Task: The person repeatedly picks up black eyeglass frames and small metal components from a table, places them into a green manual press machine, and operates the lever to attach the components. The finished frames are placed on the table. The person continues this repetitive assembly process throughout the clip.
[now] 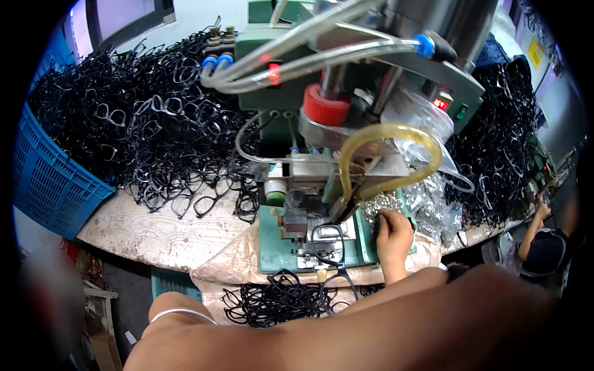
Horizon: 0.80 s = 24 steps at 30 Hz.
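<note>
1. We see the right hand [394, 237] curled, fingertips in the pile of small metal parts [385, 204] at the green machine base's [272, 247] right edge.
2. A black eyeglass frame [327, 242] sits on the fixture, just left.
3. The left hand's state: we cannot tell.

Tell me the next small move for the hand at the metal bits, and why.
Probably pinch one small silver metal part and carry it left to the black eyeglass frame lying on the green press machine. The right hand already has its fingertips in that shiny heap, and the frame sits under the tool head. The left hand is not clearly visible.
</note>
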Each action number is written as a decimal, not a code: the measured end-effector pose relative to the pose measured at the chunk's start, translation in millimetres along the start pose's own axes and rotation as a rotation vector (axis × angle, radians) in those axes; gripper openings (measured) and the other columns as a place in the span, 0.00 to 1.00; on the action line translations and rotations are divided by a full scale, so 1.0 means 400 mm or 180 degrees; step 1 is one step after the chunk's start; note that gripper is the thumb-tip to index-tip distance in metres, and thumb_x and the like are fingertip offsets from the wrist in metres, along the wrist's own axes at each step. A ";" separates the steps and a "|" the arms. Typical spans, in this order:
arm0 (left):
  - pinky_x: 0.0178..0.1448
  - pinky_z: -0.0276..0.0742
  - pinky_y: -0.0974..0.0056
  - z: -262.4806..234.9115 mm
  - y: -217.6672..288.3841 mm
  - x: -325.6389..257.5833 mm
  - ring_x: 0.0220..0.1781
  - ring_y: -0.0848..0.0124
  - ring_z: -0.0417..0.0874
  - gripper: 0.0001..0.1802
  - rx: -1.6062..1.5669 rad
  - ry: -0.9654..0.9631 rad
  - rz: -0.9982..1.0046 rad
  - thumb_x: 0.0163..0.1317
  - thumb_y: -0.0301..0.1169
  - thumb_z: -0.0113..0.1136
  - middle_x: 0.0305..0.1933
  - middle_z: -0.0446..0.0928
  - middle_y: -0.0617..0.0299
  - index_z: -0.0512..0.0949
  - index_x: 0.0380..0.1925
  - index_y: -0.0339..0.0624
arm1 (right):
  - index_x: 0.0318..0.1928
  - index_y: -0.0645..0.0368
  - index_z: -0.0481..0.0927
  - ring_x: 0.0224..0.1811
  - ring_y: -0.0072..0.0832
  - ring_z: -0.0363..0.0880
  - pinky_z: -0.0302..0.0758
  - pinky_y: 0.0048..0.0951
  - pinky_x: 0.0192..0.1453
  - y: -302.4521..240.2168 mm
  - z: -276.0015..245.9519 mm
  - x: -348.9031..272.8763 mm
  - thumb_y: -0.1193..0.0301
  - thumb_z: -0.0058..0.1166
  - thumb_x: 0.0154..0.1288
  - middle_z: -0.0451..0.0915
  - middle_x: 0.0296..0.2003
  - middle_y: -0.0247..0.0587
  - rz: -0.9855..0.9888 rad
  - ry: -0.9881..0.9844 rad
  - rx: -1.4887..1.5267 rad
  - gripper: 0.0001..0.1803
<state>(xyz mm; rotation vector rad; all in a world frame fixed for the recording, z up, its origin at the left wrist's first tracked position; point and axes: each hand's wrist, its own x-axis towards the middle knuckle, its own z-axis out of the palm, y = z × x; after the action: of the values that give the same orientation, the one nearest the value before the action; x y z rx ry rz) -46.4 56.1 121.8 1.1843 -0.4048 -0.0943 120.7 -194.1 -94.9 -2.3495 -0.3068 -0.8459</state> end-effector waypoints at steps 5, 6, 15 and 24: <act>0.47 0.80 0.60 -0.010 -0.003 -0.014 0.41 0.63 0.82 0.08 -0.0124 0.0005 -0.0070 0.65 0.32 0.57 0.39 0.81 0.51 0.78 0.37 0.38 | 0.38 0.59 0.86 0.38 0.41 0.83 0.77 0.36 0.46 -0.010 0.003 -0.001 0.78 0.60 0.59 0.86 0.36 0.44 0.0245 0.0133 0.0364 0.06; 0.47 0.80 0.60 -0.002 0.003 -0.030 0.41 0.63 0.82 0.09 -0.0138 0.0054 -0.0103 0.65 0.32 0.57 0.39 0.80 0.51 0.78 0.37 0.37 | 0.38 0.59 0.86 0.39 0.40 0.83 0.77 0.36 0.47 -0.001 0.004 -0.006 0.78 0.60 0.59 0.86 0.36 0.44 0.0244 0.0121 0.0419 0.06; 0.60 0.76 0.59 -0.494 -0.198 -0.018 0.53 0.58 0.79 0.11 0.4426 0.1668 0.0907 0.55 0.21 0.67 0.53 0.79 0.53 0.84 0.40 0.38 | 0.39 0.65 0.86 0.41 0.32 0.83 0.76 0.30 0.52 -0.001 -0.179 -0.084 0.80 0.62 0.59 0.85 0.36 0.42 0.1285 0.0124 0.1024 0.06; 0.53 0.76 0.54 -0.664 -0.386 -0.069 0.51 0.57 0.79 0.07 0.4549 0.2353 0.0143 0.59 0.28 0.64 0.45 0.80 0.54 0.78 0.29 0.36 | 0.47 0.65 0.81 0.41 0.35 0.85 0.78 0.33 0.49 -0.244 -0.059 0.065 0.79 0.62 0.56 0.85 0.38 0.45 0.0407 -0.0235 0.2269 0.16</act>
<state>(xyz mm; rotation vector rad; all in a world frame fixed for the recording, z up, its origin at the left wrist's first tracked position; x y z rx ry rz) 43.8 238.9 -109.8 2.4597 0.2619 0.7822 89.6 -132.2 -17.8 -1.7106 -0.4048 -0.4779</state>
